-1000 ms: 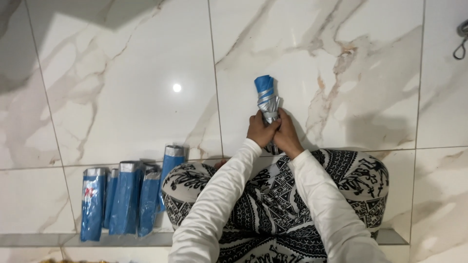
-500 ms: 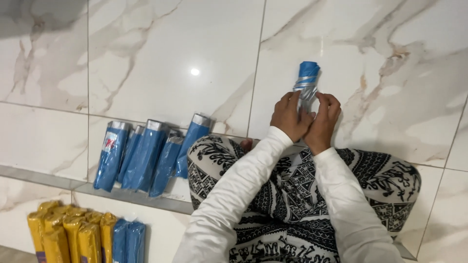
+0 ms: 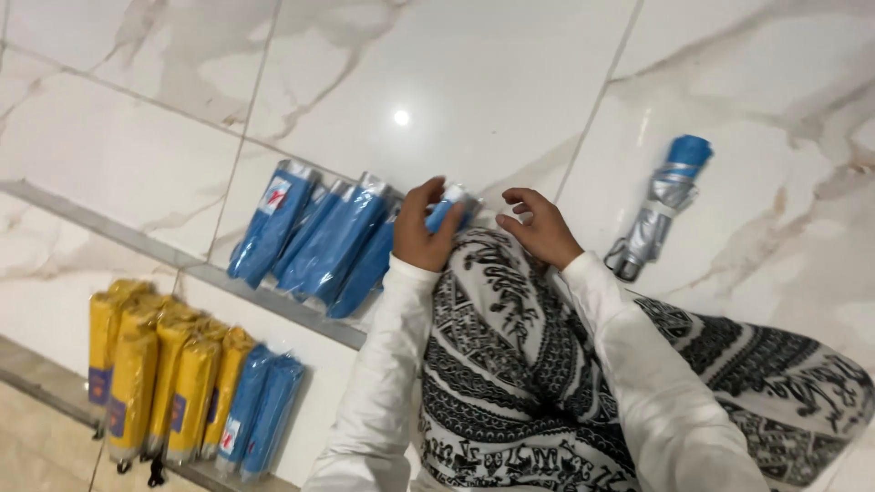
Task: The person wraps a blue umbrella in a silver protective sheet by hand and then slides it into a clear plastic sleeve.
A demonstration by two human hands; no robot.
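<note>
Blue plastic wrapping shows between the fingers of the left hand (image 3: 421, 232), which is curled shut around the upper end of a packaged blue umbrella (image 3: 448, 208). The package's long axis slants from those fingers down and to the left, in line with its neighbours. The right hand (image 3: 543, 228) hovers just beside it to the right, fingers loosely bent and apart, holding nothing and not clearly touching the package; the left hand is plainly the nearer one. Both hands rest above a knee in black-and-white patterned cloth (image 3: 510, 355). Left of the left-hand fingers lies a row of blue packaged umbrellas (image 3: 314, 237), side by side on the marble floor (image 3: 474, 73). Right of the right hand, well apart, lies an unwrapped blue-and-silver umbrella (image 3: 661, 205). Farthest left, yellow packaged umbrellas (image 3: 155, 374) sit on a lower step.
</note>
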